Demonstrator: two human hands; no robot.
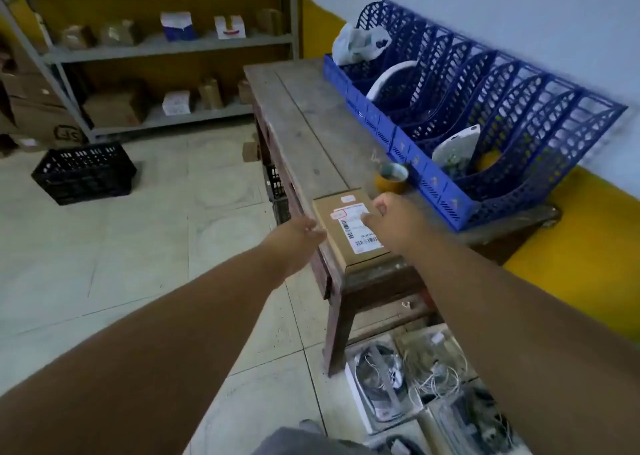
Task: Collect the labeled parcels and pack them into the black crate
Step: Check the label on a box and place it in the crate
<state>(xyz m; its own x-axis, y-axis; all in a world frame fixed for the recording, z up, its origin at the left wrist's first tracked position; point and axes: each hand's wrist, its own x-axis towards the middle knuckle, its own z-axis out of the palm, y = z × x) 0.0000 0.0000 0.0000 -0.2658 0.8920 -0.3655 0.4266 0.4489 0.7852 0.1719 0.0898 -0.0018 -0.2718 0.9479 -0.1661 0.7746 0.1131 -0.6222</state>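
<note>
Both arms reach for the parcel (351, 227) on the counter (301, 125): left hand (299, 234) open beside it, right hand (388, 219) loosely curled on top, neither gripping. Black crate (85, 172) sits across the floor; packing remains.

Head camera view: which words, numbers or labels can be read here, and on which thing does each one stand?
White shipping label on the brown cardboard parcel: barcodes visible, print too blurred to read.
Black marking on the large cardboard box at left: unreadable.
White boxes on the grey metal shelf: print too blurred.
</note>
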